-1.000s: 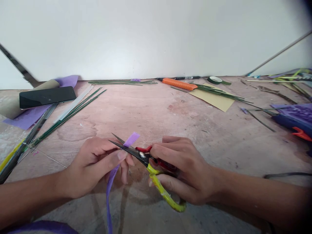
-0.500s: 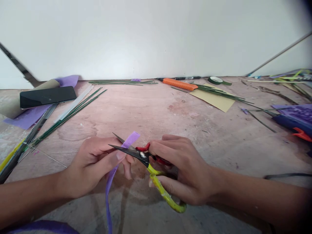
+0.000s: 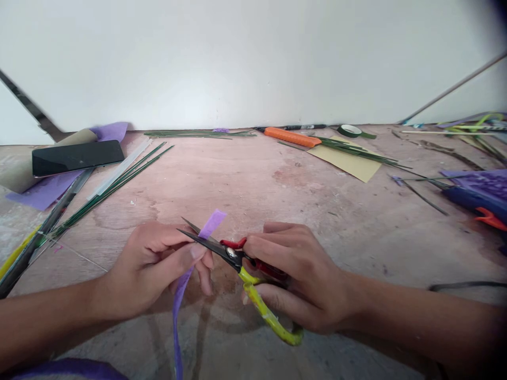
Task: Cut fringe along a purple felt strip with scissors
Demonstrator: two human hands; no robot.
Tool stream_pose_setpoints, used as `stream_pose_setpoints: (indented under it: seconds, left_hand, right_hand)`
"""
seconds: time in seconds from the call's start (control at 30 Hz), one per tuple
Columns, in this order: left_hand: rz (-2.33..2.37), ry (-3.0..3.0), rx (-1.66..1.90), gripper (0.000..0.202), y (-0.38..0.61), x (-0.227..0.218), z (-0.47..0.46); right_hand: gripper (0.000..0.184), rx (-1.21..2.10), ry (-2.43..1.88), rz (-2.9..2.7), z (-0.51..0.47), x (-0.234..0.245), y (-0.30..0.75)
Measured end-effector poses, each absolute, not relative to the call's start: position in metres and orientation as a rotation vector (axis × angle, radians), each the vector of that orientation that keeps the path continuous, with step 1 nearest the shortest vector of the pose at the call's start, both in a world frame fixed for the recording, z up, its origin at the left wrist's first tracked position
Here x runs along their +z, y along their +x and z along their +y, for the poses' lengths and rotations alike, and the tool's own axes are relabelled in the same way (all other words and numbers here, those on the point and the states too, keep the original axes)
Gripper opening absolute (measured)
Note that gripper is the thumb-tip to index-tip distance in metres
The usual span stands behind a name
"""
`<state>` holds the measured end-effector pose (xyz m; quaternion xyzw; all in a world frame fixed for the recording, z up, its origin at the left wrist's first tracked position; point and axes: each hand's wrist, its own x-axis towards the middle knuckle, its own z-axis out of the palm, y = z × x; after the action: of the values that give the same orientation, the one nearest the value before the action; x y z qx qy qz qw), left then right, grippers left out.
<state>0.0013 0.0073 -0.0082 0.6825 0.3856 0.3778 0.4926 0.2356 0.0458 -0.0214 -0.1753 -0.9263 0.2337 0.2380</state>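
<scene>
A narrow purple paper strip (image 3: pixel 179 311) is pinched between the thumb and fingers of my left hand (image 3: pixel 152 269). Its short end sticks up past the fingertips, and the long tail hangs down out of the picture. My right hand (image 3: pixel 295 269) is closed on the handles of a pair of scissors (image 3: pixel 231 253), one handle yellow and the other red. The dark blades lie slightly parted, with the strip between them just above my left thumb. Another purple band (image 3: pixel 75 368) curves along the bottom left edge.
At left, a black phone (image 3: pixel 78 158) rests on a cardboard roll and purple paper, near green wires (image 3: pixel 114 187). Along the wall lie an orange-handled tool (image 3: pixel 292 137), yellow paper (image 3: pixel 350 164) and a green tape roll (image 3: pixel 350 130). A dark blue tool (image 3: pixel 471 200) lies right.
The scissor blades have come closer together across the purple strip. The strip's upper end has shifted slightly up. My left hand has hardly moved.
</scene>
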Motion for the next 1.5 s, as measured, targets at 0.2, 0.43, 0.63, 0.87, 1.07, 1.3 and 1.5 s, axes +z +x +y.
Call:
stream_pose_setpoints:
  seconds: [0.2, 0.43, 0.63, 0.87, 1.07, 1.3, 1.5]
  left_hand:
    - [0.87, 1.739, 0.88, 0.03, 0.0, -0.005, 0.009]
    - [0.879, 1.637, 0.876, 0.028, -0.001, -0.009, 0.007]
    - [0.862, 1.556, 0.891, 0.026, -0.002, -0.013, 0.006]
    - [0.871, 1.548, 0.942, 0.027, -0.003, -0.015, 0.006]
    - [0.892, 1.643, 0.93, 0.028, -0.002, -0.011, 0.007]
    - [0.899, 1.676, 0.922, 0.03, -0.002, -0.01, 0.007]
    - [0.924, 1.604, 0.889, 0.032, -0.002, -0.009, 0.007]
  right_hand:
    - [0.025, 0.668, -0.471, -2.536, 0.047, -0.024, 0.234]
    - [0.026, 0.677, -0.468, -2.528, 0.046, -0.023, 0.236]
    - [0.025, 0.645, -0.502, -2.504, 0.046, -0.024, 0.235]
    - [0.024, 0.614, -0.602, -2.52, 0.043, -0.022, 0.233]
    - [0.024, 0.623, -0.599, -2.532, 0.044, -0.021, 0.233]
    - [0.027, 0.625, -0.507, -2.532, 0.045, -0.022, 0.235]
    - [0.026, 0.625, -0.52, -2.528, 0.045, -0.023, 0.234]
